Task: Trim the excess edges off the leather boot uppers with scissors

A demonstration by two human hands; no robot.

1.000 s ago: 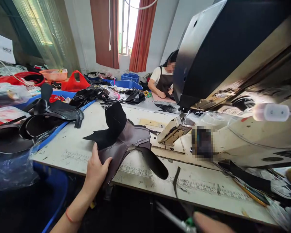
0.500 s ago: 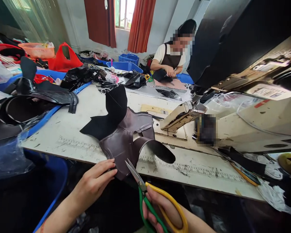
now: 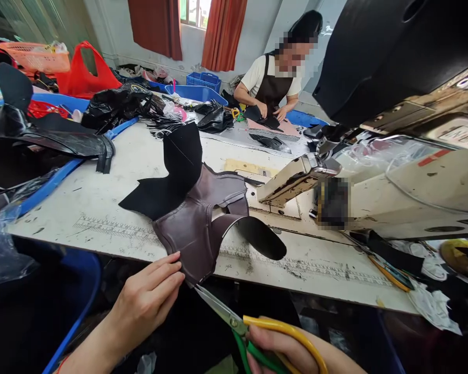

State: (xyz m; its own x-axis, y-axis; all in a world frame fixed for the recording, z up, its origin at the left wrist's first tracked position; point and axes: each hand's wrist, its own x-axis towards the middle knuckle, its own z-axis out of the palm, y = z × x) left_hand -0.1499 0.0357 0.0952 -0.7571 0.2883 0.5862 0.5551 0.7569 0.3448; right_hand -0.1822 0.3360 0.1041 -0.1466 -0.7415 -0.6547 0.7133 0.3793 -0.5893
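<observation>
A dark brown leather piece (image 3: 187,234) with black lining flaps lies on the sewing table, its near corner hanging over the front edge. My left hand (image 3: 146,296) grips that corner from the left, fingers on top and the thumb out of sight. In my right hand (image 3: 278,340) is a pair of scissors (image 3: 222,310) with one yellow and one green handle. Their blades look nearly together, and the tips touch the bottom edge of the leather just right of my left fingertips.
A sewing machine arm (image 3: 292,179) stands right of the leather. Black leather parts (image 3: 62,143) rest at the left beside a blue bin rim (image 3: 54,184). Across the table a co-worker (image 3: 275,85) handles black pieces. Another tool (image 3: 390,272) with an orange handle lies at right.
The scissors have moved down from above the leather to its bottom edge, and their blades have come closer together. My left hand keeps hold of the corner. The view has shifted slightly.
</observation>
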